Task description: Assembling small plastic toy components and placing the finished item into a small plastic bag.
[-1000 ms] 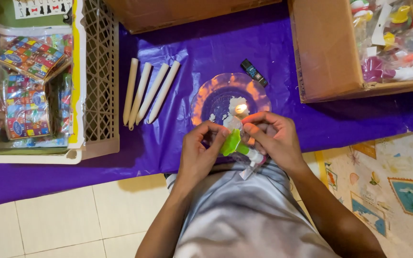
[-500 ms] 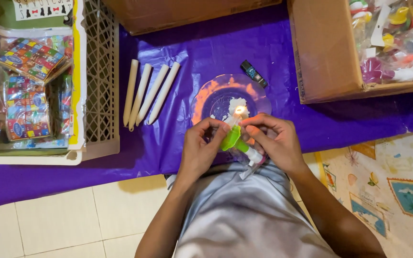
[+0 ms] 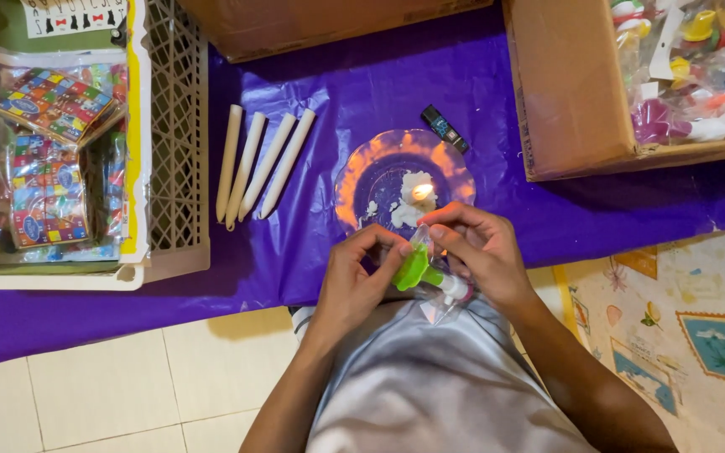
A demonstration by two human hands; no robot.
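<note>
My left hand (image 3: 361,281) and my right hand (image 3: 482,252) together pinch a small clear plastic packet holding a green and white toy (image 3: 419,270), just below a lit candle stub (image 3: 420,194). The candle burns in a pool of white wax on a clear plate (image 3: 361,180) lying on the purple sheet (image 3: 362,92). The packet's top edge sits close to the flame. Both hands hold the packet over the table's near edge, above my lap.
Several white candles (image 3: 262,164) lie left of the plate, and a small dark lighter (image 3: 445,128) lies above it. A beige plastic crate (image 3: 174,143) with colourful packets stands at left. A cardboard box (image 3: 568,92) of bagged toys stands at right, another box at the top.
The packet has stayed near the flame while my fingers shifted slightly on it. The hands remain in almost the same place.
</note>
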